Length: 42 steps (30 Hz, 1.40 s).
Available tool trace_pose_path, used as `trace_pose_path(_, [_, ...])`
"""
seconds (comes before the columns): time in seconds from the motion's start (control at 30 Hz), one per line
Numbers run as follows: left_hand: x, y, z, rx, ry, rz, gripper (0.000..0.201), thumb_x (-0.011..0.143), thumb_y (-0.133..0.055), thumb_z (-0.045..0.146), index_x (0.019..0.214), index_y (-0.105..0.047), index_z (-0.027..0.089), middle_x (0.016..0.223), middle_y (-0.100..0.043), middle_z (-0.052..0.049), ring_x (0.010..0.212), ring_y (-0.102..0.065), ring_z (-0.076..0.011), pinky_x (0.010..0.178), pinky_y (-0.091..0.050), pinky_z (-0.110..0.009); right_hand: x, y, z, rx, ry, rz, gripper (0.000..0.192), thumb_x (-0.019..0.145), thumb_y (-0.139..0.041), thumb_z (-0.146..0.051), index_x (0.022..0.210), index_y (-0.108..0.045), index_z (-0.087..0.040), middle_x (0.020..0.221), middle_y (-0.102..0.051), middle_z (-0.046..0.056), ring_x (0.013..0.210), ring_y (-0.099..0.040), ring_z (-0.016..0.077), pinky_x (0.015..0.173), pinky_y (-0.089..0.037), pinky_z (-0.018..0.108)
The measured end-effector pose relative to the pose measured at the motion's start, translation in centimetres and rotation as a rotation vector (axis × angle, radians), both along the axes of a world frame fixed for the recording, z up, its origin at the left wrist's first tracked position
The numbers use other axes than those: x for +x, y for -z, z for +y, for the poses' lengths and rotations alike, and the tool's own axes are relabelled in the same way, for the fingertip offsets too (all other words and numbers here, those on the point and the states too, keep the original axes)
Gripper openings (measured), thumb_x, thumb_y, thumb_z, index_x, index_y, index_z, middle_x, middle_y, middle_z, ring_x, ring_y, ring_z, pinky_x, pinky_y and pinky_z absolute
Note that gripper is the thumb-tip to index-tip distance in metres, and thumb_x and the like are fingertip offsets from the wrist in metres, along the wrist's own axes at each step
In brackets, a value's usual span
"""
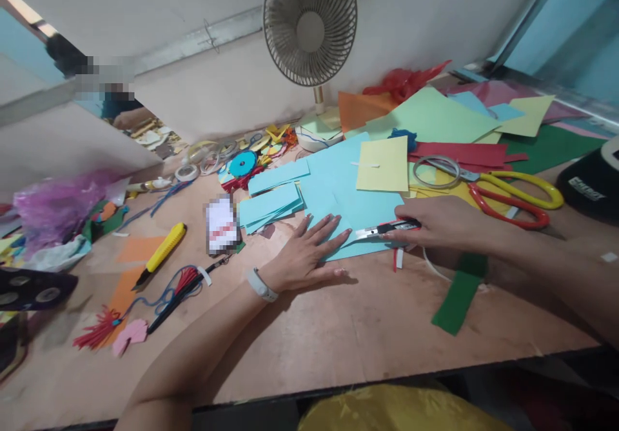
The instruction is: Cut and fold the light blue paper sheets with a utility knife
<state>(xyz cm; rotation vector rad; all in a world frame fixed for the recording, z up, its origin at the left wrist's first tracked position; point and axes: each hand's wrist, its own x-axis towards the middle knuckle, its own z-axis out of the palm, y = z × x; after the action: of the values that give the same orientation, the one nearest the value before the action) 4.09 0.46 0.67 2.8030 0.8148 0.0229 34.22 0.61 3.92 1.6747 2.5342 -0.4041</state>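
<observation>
One snap-off cutter knife [385, 228] is gripped by the right hand [435, 223] upon the light-blue paper [338, 166]; its blade points left, and its long axis goes roughly along the near edge of the table [338, 340]. One left hand [307, 253] lies open there, fingers spread. Outward I count one yellow cutter [162, 253] leftward, one pair of scissors [491, 180] rightward, one fan [310, 31] by the far edge.

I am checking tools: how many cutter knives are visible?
2: the silver knife in the right hand; the yellow knife on the table, farther left. More may be hidden.
</observation>
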Motion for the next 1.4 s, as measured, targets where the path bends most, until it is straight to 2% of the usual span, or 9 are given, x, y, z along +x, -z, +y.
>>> trace_pose_path(0.1, [0.8,-0.4,-0.4,-0.106,-0.113,-0.042,0.066,0.102,-0.023,0.063,0.159,-0.012,0.031,0.166,-0.010,-0.005,0.153,-0.006,-0.0260,0.123,-0.003,-0.055,0.9,0.6,0.8,0.050,-0.038,0.069,0.050,0.090,-0.043,-0.067,0.082,-0.062,-0.022,0.086,-0.062,0.008,0.078,-0.058,0.0242,0.058,-0.030,0.030])
trace_pose_path(0.2, [0.5,-0.9,0.0,-0.172,-0.156,-0.106,0.058,0.107,-0.015,0.052,0.159,-0.015,0.029,0.165,-0.013,-0.003,0.153,-0.007,-0.0209,0.124,-0.011,-0.049,1.4,0.9,1.4,0.092,-0.091,0.119,0.050,0.094,-0.038,-0.064,0.083,-0.064,-0.022,0.085,-0.060,0.008,0.078,-0.057,0.0235,0.060,-0.031,0.031])
trace_pose_path(0.33, [-1.0,-1.2,1.3,-0.060,-0.099,-0.070,0.053,0.108,-0.021,0.047,0.157,-0.027,0.028,0.165,-0.016,-0.004,0.153,-0.010,-0.0239,0.124,-0.010,-0.050,1.2,0.7,1.4,0.083,-0.083,0.156,0.051,0.095,-0.034,-0.062,0.084,-0.063,-0.021,0.088,-0.061,0.009,0.079,-0.057,0.0236,0.062,-0.033,0.032])
trace_pose_path(0.47, [-1.8,-0.4,2.1,0.007,-0.045,0.010,0.061,0.105,-0.029,0.054,0.160,-0.015,0.029,0.165,-0.010,-0.005,0.153,-0.011,-0.0261,0.124,-0.009,-0.051,0.5,0.3,1.1,0.025,0.023,0.148,0.048,0.081,-0.057,-0.069,0.086,-0.058,-0.021,0.089,-0.063,0.008,0.077,-0.057,0.0241,0.061,-0.034,0.031])
trace_pose_path(0.6, [-1.7,0.2,2.0,0.057,-0.024,0.029,0.064,0.105,-0.029,0.055,0.160,-0.009,0.029,0.166,-0.010,-0.006,0.152,-0.013,-0.0254,0.124,-0.005,-0.051,0.1,0.3,0.9,-0.012,0.036,0.194,0.040,0.084,-0.056,-0.061,0.083,-0.055,-0.021,0.089,-0.063,0.008,0.077,-0.057,0.0230,0.063,-0.037,0.031])
trace_pose_path(0.8, [-1.5,-0.1,1.7,0.041,-0.036,0.026,0.066,0.104,-0.028,0.058,0.160,-0.007,0.029,0.165,-0.012,-0.007,0.152,-0.013,-0.0252,0.124,-0.007,-0.050,0.8,0.7,1.4,-0.021,0.050,0.226,0.036,0.081,-0.062,-0.055,0.090,-0.058,-0.020,0.089,-0.063,0.008,0.079,-0.058,0.0242,0.064,-0.038,0.032])
trace_pose_path(1.03, [-1.4,-0.2,1.7,0.045,-0.039,0.027,0.067,0.104,-0.029,0.058,0.160,-0.008,0.030,0.165,-0.013,-0.007,0.152,-0.016,-0.0265,0.123,-0.010,-0.052,1.8,1.8,2.3,0.057,-0.129,0.340,0.031,0.087,-0.058,-0.049,0.090,-0.067,-0.019,0.090,-0.062,0.010,0.086,-0.057,0.0257,0.074,-0.042,0.036])
trace_pose_path(1.23, [-1.5,-0.2,1.7,0.023,-0.048,0.030,0.065,0.103,-0.029,0.059,0.159,-0.017,0.028,0.165,-0.015,-0.007,0.152,-0.014,-0.0247,0.124,-0.009,-0.051,1.9,2.4,2.6,0.049,-0.175,0.435,0.033,0.088,-0.059,-0.051,0.094,-0.068,-0.020,0.104,-0.063,0.011,0.093,-0.058,0.0259,0.080,-0.043,0.038])
trace_pose_path(1.4, [-1.4,-0.3,1.6,0.012,-0.052,0.038,0.065,0.103,-0.026,0.061,0.158,-0.020,0.027,0.165,-0.015,-0.007,0.152,-0.013,-0.0243,0.124,-0.009,-0.050,1.5,2.3,2.7,0.047,-0.194,0.411,0.035,0.091,-0.054,-0.052,0.094,-0.068,-0.020,0.093,-0.068,0.010,0.089,-0.060,0.0276,0.079,-0.042,0.039])
